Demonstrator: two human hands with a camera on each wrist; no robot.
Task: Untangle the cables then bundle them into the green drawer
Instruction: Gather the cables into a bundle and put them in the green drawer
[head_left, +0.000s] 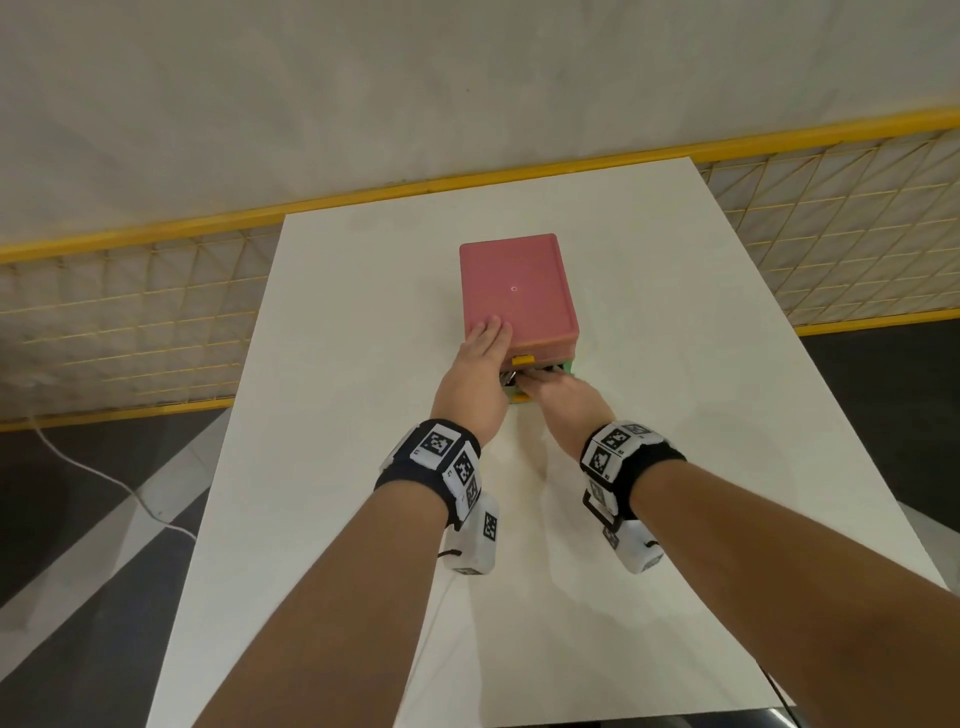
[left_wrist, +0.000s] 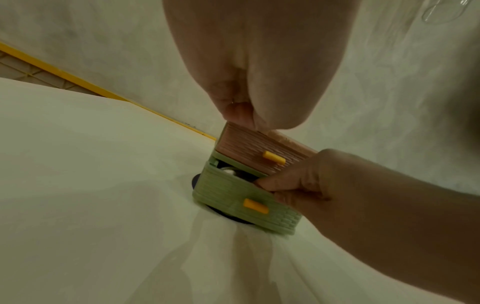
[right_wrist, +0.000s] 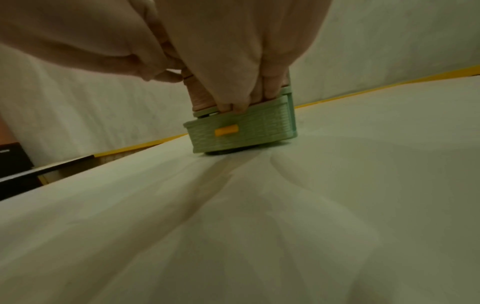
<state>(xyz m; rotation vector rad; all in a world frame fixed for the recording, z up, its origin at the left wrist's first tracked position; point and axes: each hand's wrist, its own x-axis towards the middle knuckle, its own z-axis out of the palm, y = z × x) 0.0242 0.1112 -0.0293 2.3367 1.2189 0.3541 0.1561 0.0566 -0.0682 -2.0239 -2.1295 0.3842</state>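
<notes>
Head: we find the left hand (head_left: 485, 345) flat on the pink box (head_left: 517, 291); the right hand (head_left: 553, 387) reaches into the green drawer (head_left: 570, 368), on the table (head_left: 322, 467).
Left wrist: we see the drawer (left_wrist: 233, 197) slightly open, cables (left_wrist: 230, 172) inside, right fingers (left_wrist: 270, 183) curled into it.
Right wrist: we note fingers (right_wrist: 240, 106) hooked over the drawer's edge.

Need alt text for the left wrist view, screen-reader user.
A green drawer stands pulled partly out beneath a closed pink drawer, both with yellow handles, on a white table. The right hand reaches its fingers into the green drawer's opening, where cables show; the left hand rests on the pink top.
</notes>
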